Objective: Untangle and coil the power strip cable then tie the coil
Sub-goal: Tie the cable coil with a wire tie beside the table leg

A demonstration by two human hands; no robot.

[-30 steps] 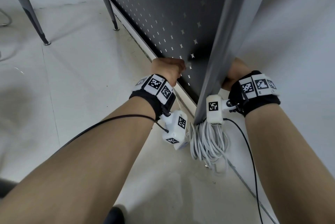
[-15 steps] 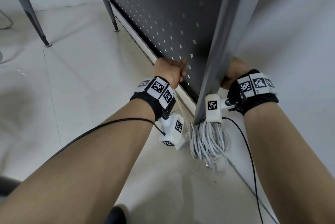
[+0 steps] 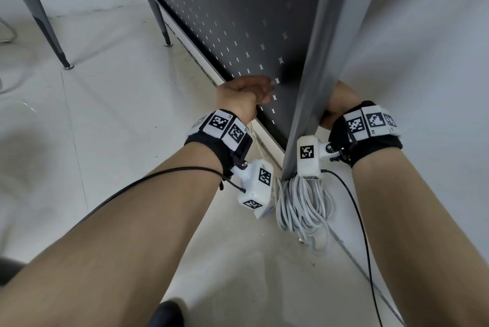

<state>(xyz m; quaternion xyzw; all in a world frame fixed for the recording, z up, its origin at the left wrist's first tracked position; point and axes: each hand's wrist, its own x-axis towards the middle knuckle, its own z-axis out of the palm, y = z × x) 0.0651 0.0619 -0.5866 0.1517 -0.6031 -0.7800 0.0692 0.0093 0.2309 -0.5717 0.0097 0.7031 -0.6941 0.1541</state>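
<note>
A coil of grey-white power strip cable [image 3: 301, 205] sits low beside the foot of a grey post [image 3: 312, 88], with its plug end [image 3: 317, 244] at the bottom. My left hand [image 3: 242, 97] is a curled fist against the dark perforated panel, left of the post. A thin white strand [image 3: 260, 148] runs from under that fist down toward the coil. My right hand [image 3: 341, 103] reaches in on the other side of the post, which hides its fingers. Both wrists carry marker bands and white tracker blocks.
The dark perforated panel [image 3: 225, 22] runs back to the left along the pale floor [image 3: 119, 114]. Grey table legs [image 3: 39, 16] stand far left, and a thinner leg [image 3: 161, 24] stands by the panel. A light wall [image 3: 423, 48] is on the right. Thin black wires trail along both forearms.
My left fist has lifted and turned slightly against the panel. The right hand and the coil stay where they were.
</note>
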